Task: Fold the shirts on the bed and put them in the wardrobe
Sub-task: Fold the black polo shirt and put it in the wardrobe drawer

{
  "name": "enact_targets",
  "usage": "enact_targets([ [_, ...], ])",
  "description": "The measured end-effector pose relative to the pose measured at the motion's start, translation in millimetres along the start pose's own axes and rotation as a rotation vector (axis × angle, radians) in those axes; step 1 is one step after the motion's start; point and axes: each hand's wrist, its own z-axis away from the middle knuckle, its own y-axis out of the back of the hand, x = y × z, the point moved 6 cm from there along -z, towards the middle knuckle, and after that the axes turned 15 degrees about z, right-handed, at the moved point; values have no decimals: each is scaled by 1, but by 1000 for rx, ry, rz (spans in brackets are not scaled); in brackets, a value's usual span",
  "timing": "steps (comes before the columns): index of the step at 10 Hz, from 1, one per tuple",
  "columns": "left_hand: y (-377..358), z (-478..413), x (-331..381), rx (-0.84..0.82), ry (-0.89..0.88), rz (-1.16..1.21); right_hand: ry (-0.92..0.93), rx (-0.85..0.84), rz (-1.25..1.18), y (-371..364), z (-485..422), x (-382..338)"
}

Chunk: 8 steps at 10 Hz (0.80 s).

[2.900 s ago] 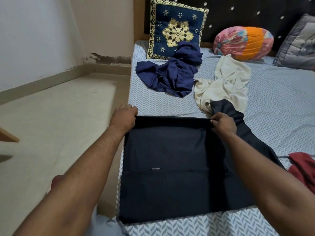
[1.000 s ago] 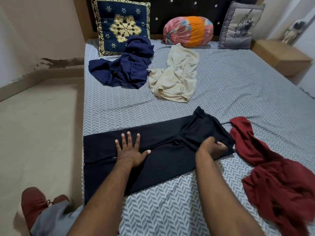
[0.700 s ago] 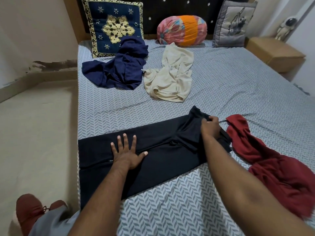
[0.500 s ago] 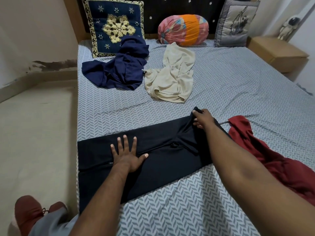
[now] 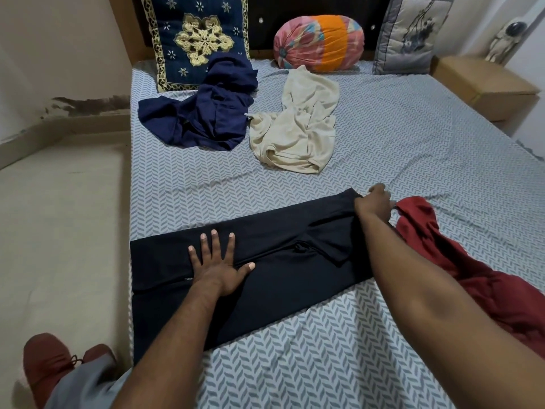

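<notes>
My left hand [image 5: 218, 265] presses flat, fingers spread, on the black shirt [image 5: 283, 261] on the bed [image 5: 413, 160]; my right hand [image 5: 374, 204] seems to grip its far right end.

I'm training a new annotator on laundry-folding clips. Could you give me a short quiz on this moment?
1. True or false: the left hand lies flat, fingers spread, on the black shirt.
2. What does the right hand grip? A: the black shirt's right end. B: a hanger. C: nothing.
3. How many other shirts lie crumpled on the bed?
Key: 1 true. 2 A. 3 three: the navy shirt, the cream shirt and the red shirt.
</notes>
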Motion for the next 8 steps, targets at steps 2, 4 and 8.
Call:
enact_targets([
  [2, 0, -1, 0, 4, 4, -3, 564, -16, 153, -23, 36, -39],
  [4, -1, -3, -2, 13, 2, -4, 441, -25, 425, -42, 22, -21],
  [8, 12, 26, -20, 161, -110, -35, 687, -36, 567, -38, 88, -25],
])
